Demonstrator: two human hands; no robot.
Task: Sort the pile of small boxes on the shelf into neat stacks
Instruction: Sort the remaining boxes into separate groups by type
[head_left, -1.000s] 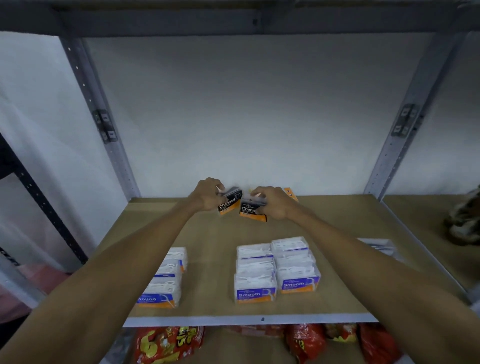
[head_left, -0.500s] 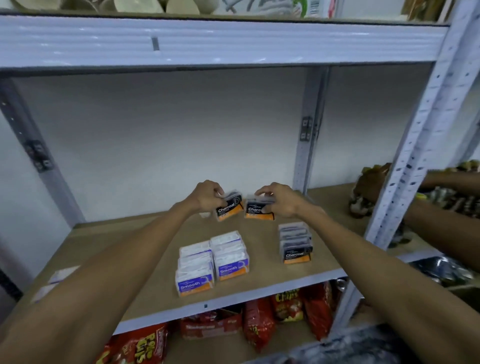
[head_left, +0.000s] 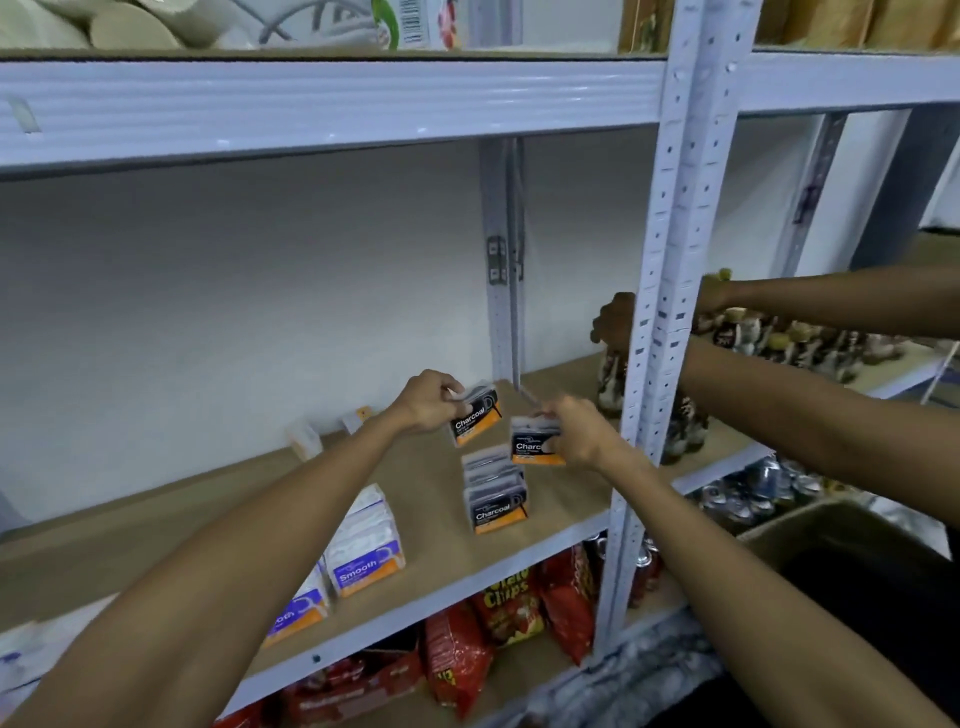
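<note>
In the head view, a black-and-orange Charcoal box (head_left: 475, 417) is pinched by the fingers (head_left: 451, 391) of the left hand (head_left: 427, 402), held tilted and lifted clear of the shelf board (head_left: 156, 535). A second Charcoal box (head_left: 535, 441) is gripped at its right side by the right hand (head_left: 576, 434), also off the board; the two held boxes are close together but apart. Just below them a Charcoal stack (head_left: 496, 493) stands on the board, set a little back from the front lip (head_left: 467, 577), with the second held box just above its rear right corner. To the left, two rows of white Smooth boxes (head_left: 366, 540) are lined up, reaching forward almost to the front lip; the nearer row is partly hidden by the left forearm. A bare strip of board is seen between the Smooth rows and the Charcoal stack, and a wide bare stretch lies behind them up to the back wall, where two small pale boxes (head_left: 306, 439) rest near the rear edge. The bay is bounded on the right by a perforated upright post (head_left: 660, 322), close beside the right wrist, and overhead by the upper shelf beam (head_left: 332, 104), well above the hands. Beyond the post, another person's arms (head_left: 810, 415) are reaching into the neighbouring bay. Red snack bags (head_left: 511, 608) are stored on the shelf beneath.
</note>
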